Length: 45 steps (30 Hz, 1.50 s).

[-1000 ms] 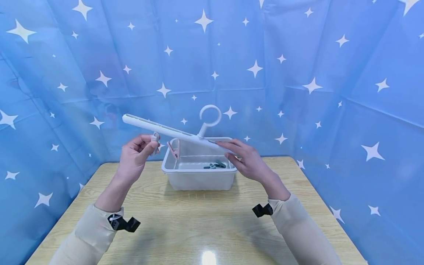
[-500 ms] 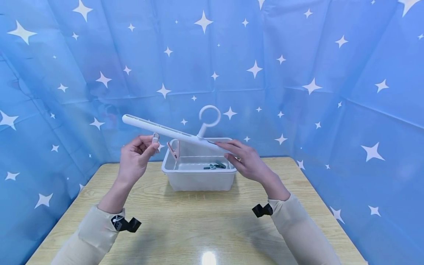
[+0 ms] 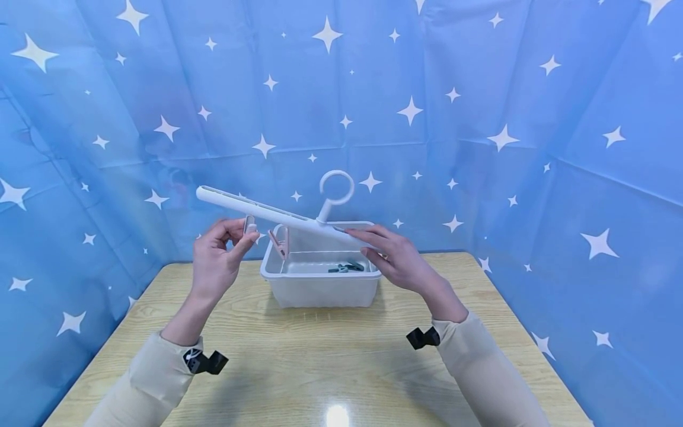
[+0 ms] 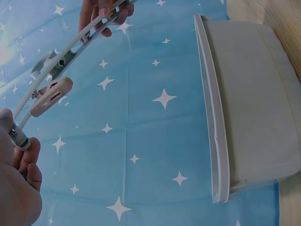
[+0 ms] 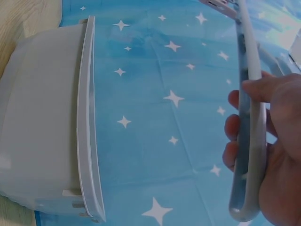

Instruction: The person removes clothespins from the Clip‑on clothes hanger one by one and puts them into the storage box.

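Note:
A white hanger bar (image 3: 261,210) with a ring hook (image 3: 349,190) is held in the air over the bin, its left end higher. My right hand (image 3: 395,255) grips the bar near its lower right end; in the right wrist view the fingers wrap around the bar (image 5: 256,141). My left hand (image 3: 219,255) pinches a small light grey clip (image 3: 250,225) right under the left half of the bar. A pink clip (image 4: 51,96) hangs from the bar between the hands.
Below the hanger a white plastic bin (image 3: 320,290) stands on the wooden table (image 3: 299,367). Dark green clips (image 3: 347,267) lie inside it. A blue curtain (image 3: 459,71) with white stars surrounds the table at the back and sides.
My left hand has shifted slightly to the right, and the grey clip in its fingers has turned a little. The right hand and hanger have barely moved.

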Each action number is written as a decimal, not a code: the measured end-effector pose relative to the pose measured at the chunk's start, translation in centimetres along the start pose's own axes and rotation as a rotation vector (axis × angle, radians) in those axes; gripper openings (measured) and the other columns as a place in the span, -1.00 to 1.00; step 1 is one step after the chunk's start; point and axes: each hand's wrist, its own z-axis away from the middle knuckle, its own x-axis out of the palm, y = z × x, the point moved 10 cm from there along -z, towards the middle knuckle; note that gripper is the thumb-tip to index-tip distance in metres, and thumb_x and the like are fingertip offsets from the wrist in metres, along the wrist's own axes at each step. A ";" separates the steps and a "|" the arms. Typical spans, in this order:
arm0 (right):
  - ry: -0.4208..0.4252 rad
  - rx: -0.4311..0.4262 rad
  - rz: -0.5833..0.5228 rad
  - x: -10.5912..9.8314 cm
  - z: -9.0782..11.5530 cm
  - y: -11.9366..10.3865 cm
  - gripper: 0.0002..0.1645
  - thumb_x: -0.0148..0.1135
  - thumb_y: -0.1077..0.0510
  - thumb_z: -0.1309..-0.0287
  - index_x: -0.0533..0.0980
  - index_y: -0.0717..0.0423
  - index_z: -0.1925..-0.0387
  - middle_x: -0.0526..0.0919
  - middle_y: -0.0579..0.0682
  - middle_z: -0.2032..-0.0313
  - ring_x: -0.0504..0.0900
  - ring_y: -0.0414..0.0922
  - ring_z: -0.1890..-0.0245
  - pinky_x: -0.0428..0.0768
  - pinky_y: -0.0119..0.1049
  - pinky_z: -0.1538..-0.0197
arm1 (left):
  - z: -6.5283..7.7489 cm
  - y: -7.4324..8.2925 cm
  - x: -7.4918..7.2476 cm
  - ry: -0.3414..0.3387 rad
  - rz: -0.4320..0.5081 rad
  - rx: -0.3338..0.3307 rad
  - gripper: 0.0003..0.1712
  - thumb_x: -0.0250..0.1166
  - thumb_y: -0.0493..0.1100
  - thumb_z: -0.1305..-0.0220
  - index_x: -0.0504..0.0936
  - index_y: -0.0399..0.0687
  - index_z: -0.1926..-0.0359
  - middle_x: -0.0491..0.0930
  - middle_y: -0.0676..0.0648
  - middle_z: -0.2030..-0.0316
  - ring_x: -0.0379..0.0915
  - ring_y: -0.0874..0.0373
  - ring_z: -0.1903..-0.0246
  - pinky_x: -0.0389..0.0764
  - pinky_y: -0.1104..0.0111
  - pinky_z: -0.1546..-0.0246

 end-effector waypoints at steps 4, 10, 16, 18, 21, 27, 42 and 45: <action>-0.026 0.013 -0.011 0.2 0.0 0.1 -0.46 0.13 0.24 -0.42 0.42 -0.07 -0.38 0.57 -0.02 -0.18 0.56 -0.14 0.15 0.57 -0.24 0.20 | 0.0 0.8 -0.3 0.036 -0.053 0.080 -0.73 0.50 -0.42 -0.04 0.74 -0.25 0.17 0.55 0.06 0.42 0.38 0.30 0.44 0.35 0.57 0.39; -0.028 0.024 -0.016 0.2 0.1 0.1 -0.44 0.11 0.23 -0.43 0.39 -0.11 -0.40 0.56 -0.04 -0.19 0.55 -0.17 0.18 0.55 -0.27 0.21 | -0.1 1.1 -0.2 0.026 -0.054 0.113 -0.68 0.50 -0.43 -0.03 0.75 -0.27 0.12 0.53 0.15 0.42 0.41 0.43 0.39 0.43 0.60 0.31; -0.011 0.033 -0.012 0.2 0.1 0.2 -0.44 0.11 0.22 -0.43 0.39 -0.11 -0.41 0.56 -0.02 -0.17 0.55 -0.16 0.20 0.56 -0.26 0.23 | -0.2 1.0 -0.2 0.019 0.019 0.085 -0.66 0.45 -0.44 -0.10 0.74 -0.28 0.05 0.55 0.28 0.40 0.49 0.41 0.39 0.46 0.64 0.33; -0.009 0.038 -0.011 0.3 0.1 0.3 -0.44 0.11 0.22 -0.43 0.39 -0.10 -0.40 0.57 -0.02 -0.16 0.55 -0.15 0.20 0.56 -0.25 0.22 | -0.2 1.0 -0.2 0.015 0.023 0.085 -0.67 0.45 -0.43 -0.12 0.74 -0.28 0.04 0.55 0.27 0.40 0.50 0.41 0.38 0.47 0.64 0.32; -0.004 0.047 -0.008 0.3 0.1 0.5 -0.44 0.12 0.22 -0.43 0.39 -0.10 -0.40 0.57 -0.02 -0.16 0.56 -0.14 0.17 0.57 -0.23 0.20 | -0.2 1.0 -0.2 0.009 0.013 0.088 -0.68 0.44 -0.39 -0.16 0.73 -0.26 0.02 0.54 0.25 0.39 0.50 0.44 0.38 0.48 0.64 0.34; -0.002 0.058 -0.009 0.2 0.2 0.6 -0.44 0.12 0.21 -0.43 0.39 -0.12 -0.40 0.57 -0.02 -0.17 0.58 -0.12 0.13 0.58 -0.21 0.19 | -0.2 0.7 -0.2 0.004 0.043 0.075 -0.69 0.42 -0.36 -0.20 0.72 -0.26 0.00 0.55 0.24 0.38 0.53 0.44 0.37 0.50 0.63 0.33; 0.009 0.089 -0.110 -0.1 0.3 0.8 -0.43 0.09 0.26 -0.44 0.37 -0.06 -0.42 0.55 0.06 -0.21 0.61 -0.02 -0.07 0.69 -0.17 -0.03 | 0.3 0.3 -0.5 0.007 0.092 0.023 -0.67 0.39 -0.45 -0.17 0.72 -0.28 0.02 0.60 0.24 0.34 0.56 0.39 0.38 0.52 0.65 0.33; 0.009 0.102 -0.177 -0.2 0.2 0.8 -0.43 0.08 0.27 -0.44 0.36 -0.04 -0.43 0.52 0.08 -0.23 0.58 0.04 -0.18 0.67 -0.13 -0.09 | 0.3 0.1 -0.5 0.008 0.086 0.008 -0.66 0.39 -0.46 -0.16 0.72 -0.26 0.01 0.60 0.23 0.33 0.56 0.39 0.38 0.54 0.65 0.30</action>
